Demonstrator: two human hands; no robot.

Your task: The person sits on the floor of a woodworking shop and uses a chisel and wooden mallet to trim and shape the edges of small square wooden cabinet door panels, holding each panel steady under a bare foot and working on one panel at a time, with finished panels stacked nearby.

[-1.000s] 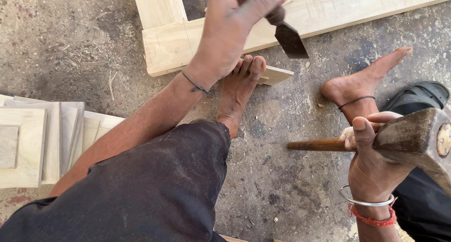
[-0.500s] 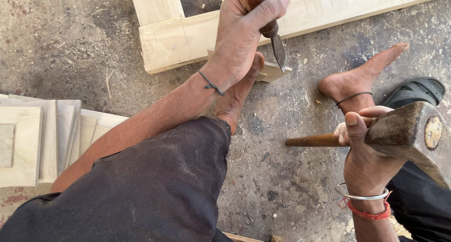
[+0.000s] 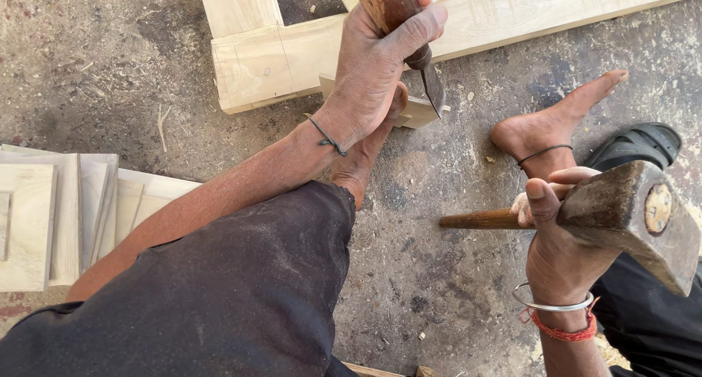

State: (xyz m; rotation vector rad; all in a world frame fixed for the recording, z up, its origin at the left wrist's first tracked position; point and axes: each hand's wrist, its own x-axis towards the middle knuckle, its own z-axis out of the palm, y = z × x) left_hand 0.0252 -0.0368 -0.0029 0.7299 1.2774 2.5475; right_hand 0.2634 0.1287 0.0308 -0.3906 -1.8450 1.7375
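The left hand wraps tight around the chisel at twelve o'clock, its sharp tip on a small wood block. The right hand grips the heavy-looking hammer at four o'clock; best held by its wooden handle.

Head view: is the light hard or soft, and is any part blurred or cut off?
Head view: soft, even daylight with only faint shadows on the concrete floor; no glare. The left hand, chisel and hammer look sharp. The chisel handle and the wooden frame are cut off by the top edge.
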